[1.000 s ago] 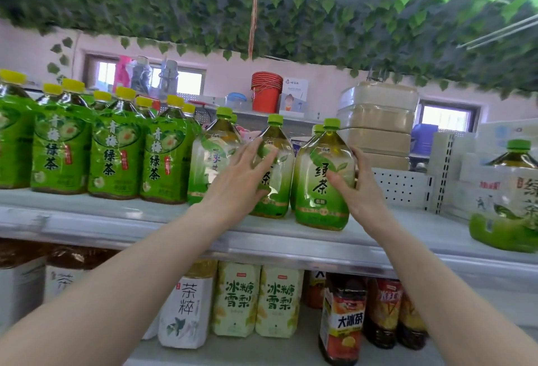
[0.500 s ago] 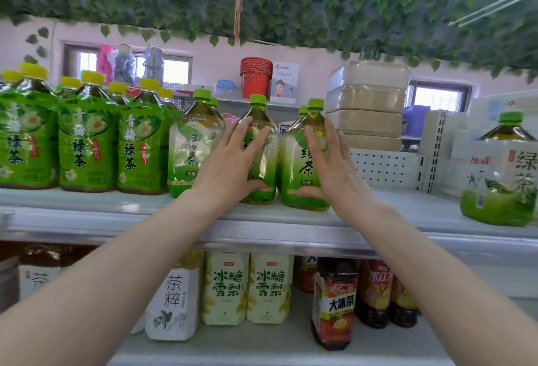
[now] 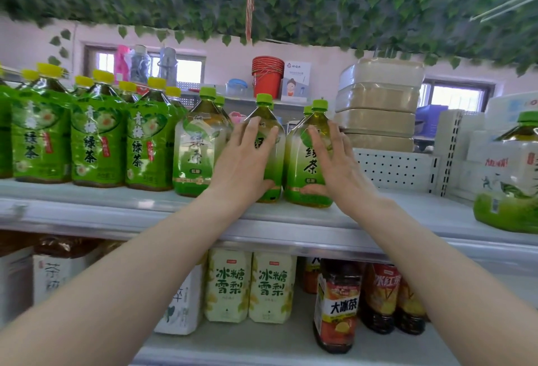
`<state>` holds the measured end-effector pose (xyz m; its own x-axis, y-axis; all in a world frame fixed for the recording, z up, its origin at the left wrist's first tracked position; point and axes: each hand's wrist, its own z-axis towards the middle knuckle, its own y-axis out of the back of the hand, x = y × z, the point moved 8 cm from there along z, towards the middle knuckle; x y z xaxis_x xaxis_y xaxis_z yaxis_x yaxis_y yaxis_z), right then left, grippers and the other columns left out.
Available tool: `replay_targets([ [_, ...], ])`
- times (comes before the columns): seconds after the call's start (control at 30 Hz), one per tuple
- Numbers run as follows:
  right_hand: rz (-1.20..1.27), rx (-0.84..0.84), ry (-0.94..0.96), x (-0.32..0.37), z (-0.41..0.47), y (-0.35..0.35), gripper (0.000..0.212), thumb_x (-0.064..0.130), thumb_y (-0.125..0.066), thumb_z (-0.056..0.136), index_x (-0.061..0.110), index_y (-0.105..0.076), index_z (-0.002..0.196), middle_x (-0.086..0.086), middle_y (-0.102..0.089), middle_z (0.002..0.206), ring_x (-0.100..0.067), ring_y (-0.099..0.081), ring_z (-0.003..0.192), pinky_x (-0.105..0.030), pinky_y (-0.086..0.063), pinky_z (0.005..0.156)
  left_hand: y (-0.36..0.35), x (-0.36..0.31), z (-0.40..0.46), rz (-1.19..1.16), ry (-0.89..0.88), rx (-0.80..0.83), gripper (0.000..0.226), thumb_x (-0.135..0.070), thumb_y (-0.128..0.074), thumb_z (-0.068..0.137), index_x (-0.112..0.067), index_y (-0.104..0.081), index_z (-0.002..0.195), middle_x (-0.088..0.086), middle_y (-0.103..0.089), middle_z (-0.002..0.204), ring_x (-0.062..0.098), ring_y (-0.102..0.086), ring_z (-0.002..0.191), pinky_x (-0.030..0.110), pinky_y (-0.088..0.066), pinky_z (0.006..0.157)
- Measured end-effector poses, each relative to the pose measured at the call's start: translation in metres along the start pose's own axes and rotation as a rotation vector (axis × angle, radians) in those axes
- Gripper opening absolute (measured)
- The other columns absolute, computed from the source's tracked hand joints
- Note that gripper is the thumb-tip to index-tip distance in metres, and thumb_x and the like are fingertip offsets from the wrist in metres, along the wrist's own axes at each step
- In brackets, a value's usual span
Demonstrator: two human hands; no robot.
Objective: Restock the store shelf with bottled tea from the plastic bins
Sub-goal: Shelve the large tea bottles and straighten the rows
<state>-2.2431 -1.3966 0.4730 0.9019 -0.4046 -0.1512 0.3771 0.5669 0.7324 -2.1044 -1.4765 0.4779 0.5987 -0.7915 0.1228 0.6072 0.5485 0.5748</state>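
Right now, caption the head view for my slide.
Both hands, left hand and right hand, press flat against two green-capped tea bottles on the upper shelf.

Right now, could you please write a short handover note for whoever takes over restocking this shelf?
Left hand: open, fingers straight against the middle green-capped green tea bottle.
Right hand: open, flat on the right green-capped green tea bottle.
Both bottles stand upright side by side on the grey upper shelf, beside a third and the yellow-capped row.
Done: these bottles are shelved.
Left: bare shelf remains to their right; the bins are out of view.
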Motion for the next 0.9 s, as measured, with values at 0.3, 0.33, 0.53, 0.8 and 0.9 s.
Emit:
replay_targets([
  [0.3, -0.001, 0.02, 0.027, -0.003, -0.003, 0.005, 0.117, 0.055, -0.072, 0.078, 0.024, 0.009, 0.157, -0.018, 0.019, 0.161, -0.045, 0.0, 0.149, -0.052, -0.013, 0.122, -0.004, -0.001, -0.005, -0.068, 0.017, 0.06, 0.101, -0.041, -0.076, 0.08, -0.027, -0.011, 0.156, 0.008, 0.002, 0.163, 0.033, 0.001, 0.15, 0.048, -0.026, 0.117],
  [0.33, -0.013, 0.027, 0.029, -0.004, -0.004, 0.005, 0.116, 0.056, -0.07, 0.08, 0.024, 0.01, 0.157, -0.018, 0.019, 0.161, -0.044, 0.0, 0.149, -0.051, -0.012, 0.122, -0.002, 0.0, -0.007, -0.066, 0.013, 0.068, 0.101, -0.039, -0.076, 0.08, -0.026, -0.011, 0.156, 0.007, 0.002, 0.163, 0.032, 0.001, 0.15, 0.049, -0.025, 0.118],
  [0.53, -0.06, -0.018, 0.103, 0.0, -0.017, 0.02, 0.09, 0.047, -0.056, 0.095, 0.019, 0.001, 0.159, -0.013, 0.01, 0.164, -0.038, 0.002, 0.151, -0.046, -0.013, 0.121, 0.016, 0.006, -0.023, -0.038, 0.055, 0.104, 0.093, -0.042, -0.068, 0.087, -0.021, -0.01, 0.156, 0.007, -0.009, 0.162, 0.03, -0.004, 0.15, 0.049, -0.03, 0.116],
  [0.8, -0.146, -0.108, 0.153, 0.018, -0.065, 0.048, 0.075, 0.04, -0.052, 0.099, 0.005, -0.018, 0.155, -0.022, -0.021, 0.159, -0.04, -0.015, 0.149, -0.05, -0.022, 0.121, 0.068, 0.001, -0.076, 0.021, 0.008, 0.064, 0.068, -0.042, -0.06, 0.092, -0.014, -0.035, 0.149, 0.011, -0.038, 0.15, 0.029, -0.027, 0.143, 0.042, -0.035, 0.111],
  [0.9, -0.137, -0.088, 0.147, 0.034, -0.098, 0.054, 0.072, 0.039, -0.05, 0.1, 0.004, -0.02, 0.155, -0.02, -0.017, 0.161, -0.036, -0.012, 0.15, -0.048, -0.019, 0.121, 0.083, 0.001, -0.106, -0.02, -0.038, 0.024, 0.06, -0.038, -0.063, 0.091, -0.011, -0.047, 0.141, 0.013, -0.05, 0.14, 0.032, -0.04, 0.134, 0.045, -0.044, 0.103],
])
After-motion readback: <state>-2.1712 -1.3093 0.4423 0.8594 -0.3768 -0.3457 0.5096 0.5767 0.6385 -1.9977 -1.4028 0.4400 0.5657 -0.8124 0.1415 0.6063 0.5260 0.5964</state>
